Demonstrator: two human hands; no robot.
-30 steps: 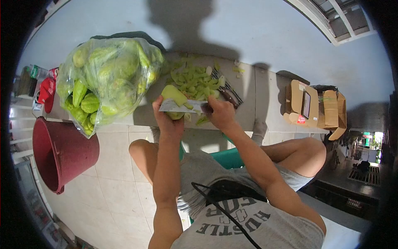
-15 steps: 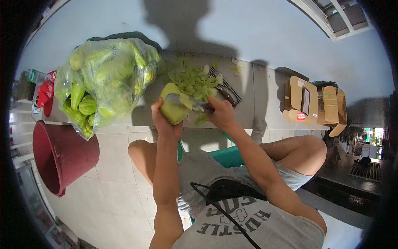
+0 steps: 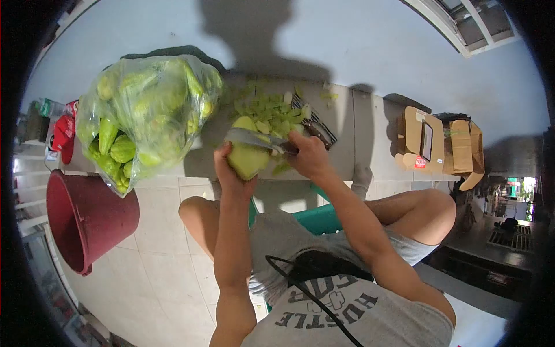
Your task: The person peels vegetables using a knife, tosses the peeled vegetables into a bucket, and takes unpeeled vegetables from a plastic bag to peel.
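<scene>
My left hand (image 3: 232, 173) is wrapped round the near left side of a pale green chayote (image 3: 247, 162), its skin looking partly peeled. In my right hand (image 3: 309, 155) is a knife (image 3: 250, 137), its blade lying across the top of the chayote and blurred a little by motion. My right fingers cover most of this knife's handle. Just beyond both hands, a heap of green peelings (image 3: 266, 109) is spread over the tiled ledge (image 3: 338, 124). A second, brown handle (image 3: 319, 136) lies by a black-and-white striped item (image 3: 299, 104), right of the heap.
A large clear plastic bag (image 3: 156, 95) full of chayotes stands on the left. Below it a dark red bucket (image 3: 107, 222) lies tilted on the floor. Opened cardboard boxes (image 3: 422, 136) sit at the right. A green stool (image 3: 315, 218) is under me, and the wall rises behind the ledge.
The knife blade has shifted a little on the chayote and now lies flatter across its top. The chayote has turned slightly in my left hand and sits a touch lower.
</scene>
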